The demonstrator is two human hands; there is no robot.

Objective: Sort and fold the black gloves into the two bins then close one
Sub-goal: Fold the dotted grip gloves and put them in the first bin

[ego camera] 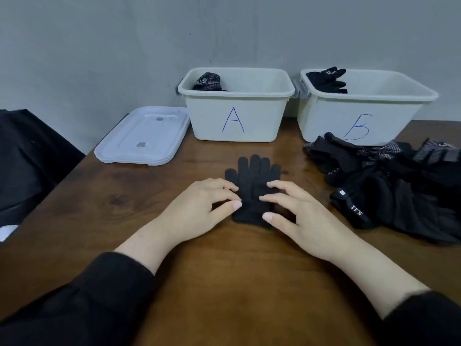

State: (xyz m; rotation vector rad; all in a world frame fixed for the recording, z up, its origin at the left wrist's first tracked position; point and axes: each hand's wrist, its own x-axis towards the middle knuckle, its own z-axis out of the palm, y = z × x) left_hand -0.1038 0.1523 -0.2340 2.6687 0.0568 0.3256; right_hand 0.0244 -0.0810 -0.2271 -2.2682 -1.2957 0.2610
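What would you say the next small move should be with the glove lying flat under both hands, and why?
Probably fold the flat glove in half, cuff towards fingers. It lies spread on the table, with the left hand and right hand resting fingertips on its sides, not gripping. Bin A and bin B stand open behind.

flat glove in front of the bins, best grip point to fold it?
Probably the cuff end of the flat glove, taken from the near side. It lies flat on the table, fingers pointing at bin A, cuff toward the person. The left hand and right hand already rest on its lower half; pinch the cuff edge, lift, fold it over toward the fingertips.
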